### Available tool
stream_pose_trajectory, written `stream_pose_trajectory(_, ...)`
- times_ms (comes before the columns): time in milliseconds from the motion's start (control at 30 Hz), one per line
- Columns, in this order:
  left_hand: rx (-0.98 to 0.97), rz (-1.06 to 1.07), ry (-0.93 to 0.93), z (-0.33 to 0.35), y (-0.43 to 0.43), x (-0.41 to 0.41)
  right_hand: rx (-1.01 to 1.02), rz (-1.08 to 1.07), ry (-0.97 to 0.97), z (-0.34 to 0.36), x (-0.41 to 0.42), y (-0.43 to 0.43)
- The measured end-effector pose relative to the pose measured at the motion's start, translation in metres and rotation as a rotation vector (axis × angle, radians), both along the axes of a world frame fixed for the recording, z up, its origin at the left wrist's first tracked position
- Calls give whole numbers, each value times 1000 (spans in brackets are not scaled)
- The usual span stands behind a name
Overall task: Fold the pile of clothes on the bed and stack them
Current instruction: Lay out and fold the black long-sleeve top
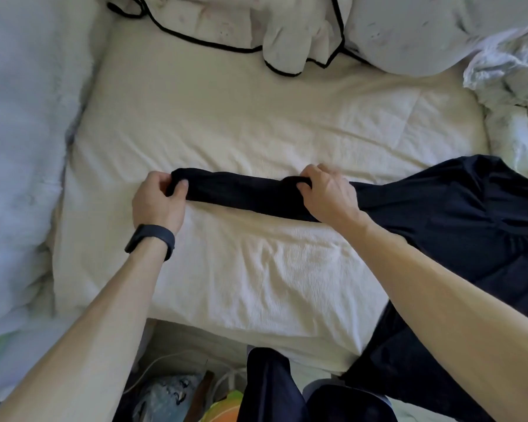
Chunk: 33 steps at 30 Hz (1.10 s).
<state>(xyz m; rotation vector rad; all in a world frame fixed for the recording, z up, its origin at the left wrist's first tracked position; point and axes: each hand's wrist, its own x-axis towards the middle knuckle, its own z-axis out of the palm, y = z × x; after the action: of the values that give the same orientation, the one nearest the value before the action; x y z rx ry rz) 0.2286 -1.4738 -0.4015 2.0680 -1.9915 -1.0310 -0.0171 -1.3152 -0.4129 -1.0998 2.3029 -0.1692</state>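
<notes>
A cream sheet [256,123], lightly creased, covers the bed and fills most of what we see, with a pale duvet [19,147] bunched along its left edge. At the far side lies a white garment with black piping [226,22], loosely heaped, and at the right edge sits a crumpled white cloth [512,95].

The dark garment [439,226] is spread on the right part of the bed, and its lower part hangs over the near edge. One long sleeve [241,196] runs from it leftward across the middle of the sheet, lying flat between the two hands. The left hand [157,202] pinches the sleeve's free end, thumb on the near side and fingers curled over the far side. The right hand [326,193] grasps the sleeve where it meets the body of the garment, fingers hooked over a raised fold of cloth.

A black wristband [151,240] sits on the left wrist. Below the bed's near edge we make out some floor clutter (too blurred to name).
</notes>
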Motion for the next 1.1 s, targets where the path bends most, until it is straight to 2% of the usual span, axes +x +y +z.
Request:
stream_pose_trajectory(67, 50, 199, 181, 1, -13, -3, -198, -99, 32, 4, 0, -7)
stream_pose_trajectory(133, 193, 385, 313, 2, -28, -7, -344, -170, 58, 4, 0, -13)
stream_pose_trajectory(233, 421, 575, 315, 0, -43, -7, -309, -113, -35, -5, 0, -12)
stream_pose_trajectory(300, 390, 488, 204, -2, -44, -4, -200, -11, -110, -10, 1, -7)
stream_pose_trajectory(367, 242, 247, 36, -4, -37, 1, -191, 7, -93, -12, 4, 0)
stream_pose_trajectory(433, 116, 66, -90, -6, -29, 7, -243, -17, 2, -13, 8, 5)
stream_pose_trajectory(533, -1, -69, -139, -7, -19, 10, -189, -102, 152, -11, 6, 7)
stream_pose_trajectory(600, -64, -69, -124, -8, -16, 10, -54, -107, 189, -14, -4, 8)
stream_pose_trajectory(667, -111, -29, -76, -7, -13, 9, -15, -89, 132, -17, -16, 7)
stream_pose_trajectory(767, -136, 132, 71, -3, -21, 8, -221, -214, -3, -13, -30, 1)
stream_pose_trajectory(833, -77, 335, 254, -1, -33, 6, -291, -256, 6, -12, -33, -2)
stream_pose_trajectory(900, 94, 531, 473, -1, -43, 4, -215, -190, -21, -12, -30, -2)
stream_pose_trajectory(933, 172, 571, 511, -3, -46, 3, -162, -148, -39, -13, -27, 1)
stream_pose_trajectory(1033, 236, 409, 369, -5, -50, 3, -177, -109, -22, -12, -9, 7)
stream_pose_trajectory(1100, 237, 304, 359, -4, -50, 5, -215, -77, 17, -8, 8, 5)
